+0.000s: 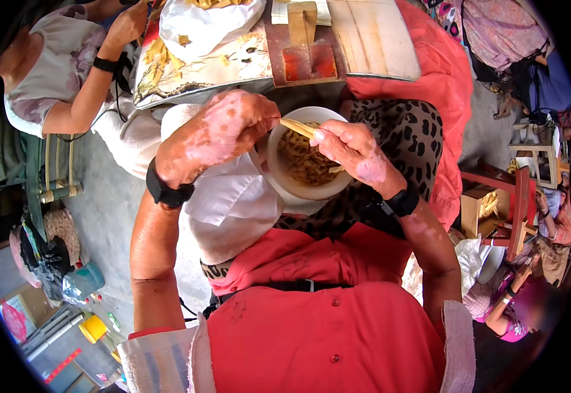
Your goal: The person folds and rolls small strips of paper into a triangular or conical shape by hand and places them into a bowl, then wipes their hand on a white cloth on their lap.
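In front of my lap, both hands meet over a white bowl [273, 157] holding many small yellow-brown pieces [305, 160]. My right hand [357, 150] pinches a slim, pale yellow strip [296, 127] between thumb and fingers, above the bowl's far rim. The strip looks folded or layered; I cannot tell its material. At its left end, the closed fingertips of my left hand [223, 134] grip the tip. The back of that hand hides most of its fingers. A white cloth [223, 203] lies over my left thigh beside the bowl.
Just beyond my knees stands a low table [380, 39] with a wooden block on a reddish board [308, 62], a white plastic bag [210, 29] and loose yellow strips [161, 62]. A co-worker's arm [76, 111] is at far left. Red wooden stools [518, 209] stand at right.
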Motion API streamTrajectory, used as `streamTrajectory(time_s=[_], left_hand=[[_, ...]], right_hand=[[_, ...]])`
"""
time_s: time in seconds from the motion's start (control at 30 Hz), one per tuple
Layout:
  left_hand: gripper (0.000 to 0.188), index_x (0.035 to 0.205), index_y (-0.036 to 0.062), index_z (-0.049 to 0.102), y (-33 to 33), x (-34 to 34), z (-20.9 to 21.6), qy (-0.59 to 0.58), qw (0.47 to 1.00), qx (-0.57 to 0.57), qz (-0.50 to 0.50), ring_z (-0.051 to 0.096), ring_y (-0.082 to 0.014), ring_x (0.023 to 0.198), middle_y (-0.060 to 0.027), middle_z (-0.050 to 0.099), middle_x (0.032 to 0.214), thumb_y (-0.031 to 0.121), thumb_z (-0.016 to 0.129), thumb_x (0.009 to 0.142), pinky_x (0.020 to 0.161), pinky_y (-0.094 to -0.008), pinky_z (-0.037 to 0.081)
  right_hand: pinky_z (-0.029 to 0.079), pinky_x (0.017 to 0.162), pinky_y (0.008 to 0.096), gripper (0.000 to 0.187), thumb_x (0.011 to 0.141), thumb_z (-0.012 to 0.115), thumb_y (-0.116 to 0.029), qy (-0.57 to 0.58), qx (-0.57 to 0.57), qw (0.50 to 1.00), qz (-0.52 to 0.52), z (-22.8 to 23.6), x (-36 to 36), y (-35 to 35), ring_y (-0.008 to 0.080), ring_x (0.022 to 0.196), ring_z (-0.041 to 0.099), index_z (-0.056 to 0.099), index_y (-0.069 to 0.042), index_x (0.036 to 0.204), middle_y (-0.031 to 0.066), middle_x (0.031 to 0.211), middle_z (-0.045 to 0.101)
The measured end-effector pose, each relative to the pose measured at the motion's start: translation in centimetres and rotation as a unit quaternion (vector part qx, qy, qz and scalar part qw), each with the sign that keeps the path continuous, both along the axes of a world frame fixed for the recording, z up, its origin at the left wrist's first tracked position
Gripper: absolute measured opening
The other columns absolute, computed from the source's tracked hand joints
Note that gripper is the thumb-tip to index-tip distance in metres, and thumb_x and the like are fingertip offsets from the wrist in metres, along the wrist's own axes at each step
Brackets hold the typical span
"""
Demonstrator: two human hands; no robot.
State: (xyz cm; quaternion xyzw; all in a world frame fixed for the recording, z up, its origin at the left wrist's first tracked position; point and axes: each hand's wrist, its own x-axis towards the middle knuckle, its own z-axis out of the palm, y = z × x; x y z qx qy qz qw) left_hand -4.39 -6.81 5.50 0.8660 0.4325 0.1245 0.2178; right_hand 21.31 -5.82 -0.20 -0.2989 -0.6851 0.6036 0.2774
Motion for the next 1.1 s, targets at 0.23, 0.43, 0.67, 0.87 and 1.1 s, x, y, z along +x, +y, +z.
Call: streamTrajectory(time_s=[0.23,0.43,0.67,0.87,1.1], left_hand=[[0.027,0.085,-0.0016,0.056,1.0,6.0,-1.3,-0.069,0.989,-0.126,-0.025,0.058,-0.0325,0.075,-0.0172,0.060,0.078,0.025,0.058,0.090,0.066,-0.0384,0.045],[0.027,0.079,-0.0026,0.058,2.6,4.4,-2.4,-0.183,0.937,-0.290,0.060,0.050,-0.0208,0.057,-0.0105,0.053,0.061,0.022,0.057,0.090,0.055,-0.0335,0.041],[0.022,0.081,-0.0010,0.056,2.0,3.9,-4.7,-0.672,0.571,-0.443,0.164,0.037,-0.0042,0.052,-0.0004,0.049,0.065,0.017,0.054,0.093,0.045,-0.0178,0.034],[0.029,0.118,0.0003,0.058,1.0,7.5,-4.7,-0.491,0.778,-0.350,0.175,0.048,-0.0050,0.059,-0.0075,0.064,0.096,0.013,0.054,0.092,0.052,-0.0188,0.042],[0.027,0.115,-0.0047,0.057,0.7,8.9,-7.4,-0.338,0.936,-0.055,0.080,0.060,-0.0289,0.099,-0.0183,0.059,0.112,-0.001,0.056,0.088,0.085,-0.0321,0.048]], right_hand=[[0.035,0.051,0.0246,0.017,0.093,0.051,-0.011,-0.042,0.029,0.998,0.027,-1.2,0.8,1.3,0.0085,0.057,0.041,0.056,0.002,0.084,0.0020,0.061,0.045],[0.031,0.049,0.0213,0.020,0.095,0.051,-0.014,0.027,-0.102,0.994,-0.004,-1.9,1.8,1.8,0.0035,0.057,0.037,0.058,0.002,0.084,-0.0022,0.061,0.043],[0.034,0.050,0.0209,0.023,0.095,0.051,-0.017,0.071,-0.096,0.987,-0.106,-2.0,-0.4,1.4,0.0049,0.056,0.040,0.058,0.002,0.084,-0.0006,0.061,0.045],[0.037,0.054,0.0208,0.015,0.095,0.048,-0.009,0.102,-0.062,0.982,-0.148,-2.7,-0.6,1.0,0.0051,0.060,0.042,0.058,0.001,0.093,-0.0010,0.068,0.050],[0.034,0.055,0.0189,0.017,0.092,0.047,-0.015,0.062,-0.257,0.954,-0.141,-1.9,0.0,1.0,0.0044,0.063,0.040,0.057,-0.002,0.099,-0.0029,0.071,0.048]])
